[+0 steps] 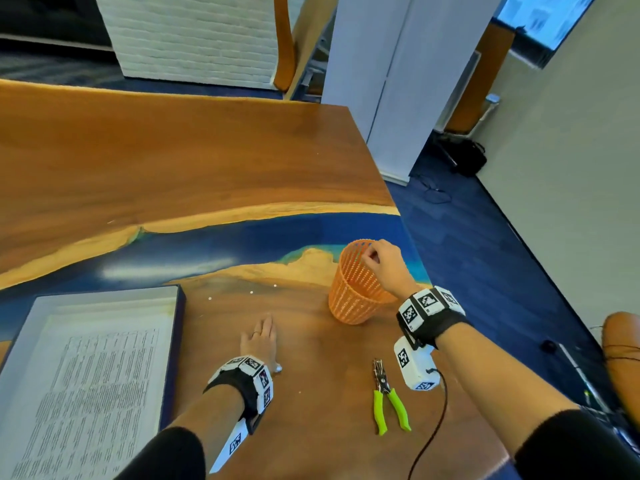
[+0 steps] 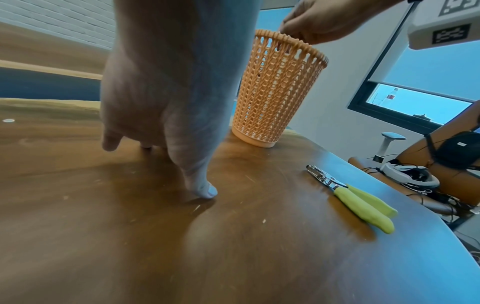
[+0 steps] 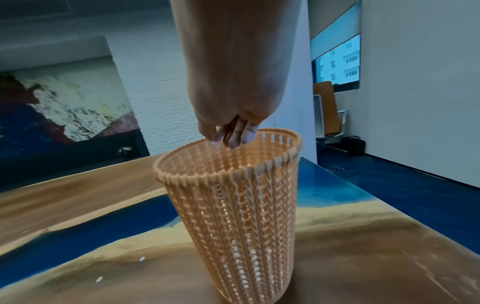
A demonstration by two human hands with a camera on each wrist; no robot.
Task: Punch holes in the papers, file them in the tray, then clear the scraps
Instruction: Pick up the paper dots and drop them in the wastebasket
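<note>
An orange mesh basket (image 1: 349,299) (image 2: 275,92) (image 3: 233,216) stands upright near the table's right edge. My right hand (image 1: 375,259) (image 3: 231,137) hovers over its mouth, fingertips bunched and pointing down, with a small white speck at the thumb tip. My left hand (image 1: 259,337) (image 2: 161,92) rests flat on the wood left of the basket, fingers straight, thumb tip touching the table. The green-handled hole punch (image 1: 386,396) (image 2: 350,195) lies by itself near the front. Printed papers (image 1: 86,375) lie in the dark-rimmed tray (image 1: 180,306) at the left. Small white scraps (image 1: 210,298) (image 3: 99,279) dot the table beyond my left hand.
The table's right edge (image 1: 408,237) runs just past the basket, with blue carpet below. An orange chair (image 1: 623,358) with gear on it stands to the right. A black cable (image 1: 433,427) hangs from my right wrist camera across the front of the table.
</note>
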